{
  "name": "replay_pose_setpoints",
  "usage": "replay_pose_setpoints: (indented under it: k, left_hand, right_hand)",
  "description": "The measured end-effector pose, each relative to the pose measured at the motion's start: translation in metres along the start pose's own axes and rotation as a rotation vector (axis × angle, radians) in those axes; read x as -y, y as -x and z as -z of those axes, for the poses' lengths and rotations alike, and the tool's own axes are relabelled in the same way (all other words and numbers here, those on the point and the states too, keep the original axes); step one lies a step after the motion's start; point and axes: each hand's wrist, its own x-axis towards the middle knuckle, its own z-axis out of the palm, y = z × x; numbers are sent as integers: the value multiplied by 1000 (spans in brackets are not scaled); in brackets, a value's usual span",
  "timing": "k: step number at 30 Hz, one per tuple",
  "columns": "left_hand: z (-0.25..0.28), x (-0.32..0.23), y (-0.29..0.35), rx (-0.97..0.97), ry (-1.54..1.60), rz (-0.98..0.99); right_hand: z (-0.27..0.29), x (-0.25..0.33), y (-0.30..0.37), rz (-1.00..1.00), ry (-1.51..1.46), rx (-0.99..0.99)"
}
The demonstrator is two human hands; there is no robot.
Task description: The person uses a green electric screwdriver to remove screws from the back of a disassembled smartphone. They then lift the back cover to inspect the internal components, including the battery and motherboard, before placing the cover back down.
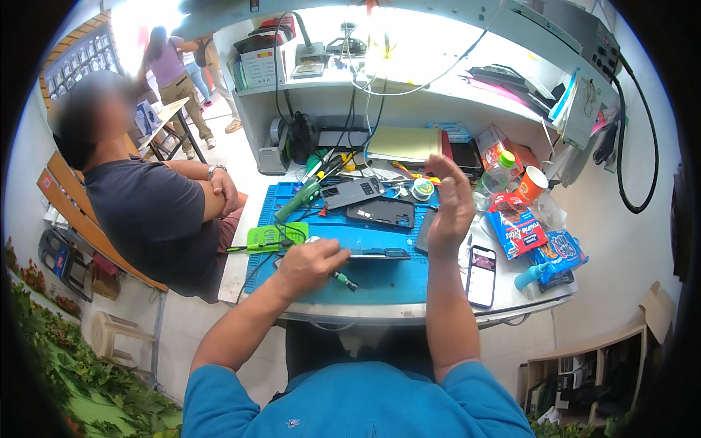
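My left hand (314, 266) is low over the blue work mat (394, 288), fingers curled together; whatever they pinch is hidden. A dark teal screwdriver-like tool (345, 280) sticks out just below it, and I cannot tell whether the hand grips it. Beside those fingertips is a dark, flat, phone-like slab (383, 255). My right hand (450, 208) is raised above the mat's right side, fingers stretched up and nothing in it. Behind lie a grey phone back (353, 192) and a black phone frame (381, 212). Left of my left hand is a bright green card (276, 237).
A lit phone (481, 276) lies at the right, near snack packets (515, 223), an orange cup (532, 184) and a plastic bottle (498, 173). A green-handled tool (299, 199) and cables crowd the back left. Someone sits at the left, arms folded (219, 186). A shelf (321, 80) stands behind.
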Motion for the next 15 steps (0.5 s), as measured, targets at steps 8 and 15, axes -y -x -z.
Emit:
replay_pose_setpoints:
  k: [8,15]
  left_hand:
    - [17,-16,26,114,279,260]
    - [71,-15,34,-134,705,624]
  right_hand:
    - [27,42,65,-5,414,455]
    - [60,13,97,-84,764,825]
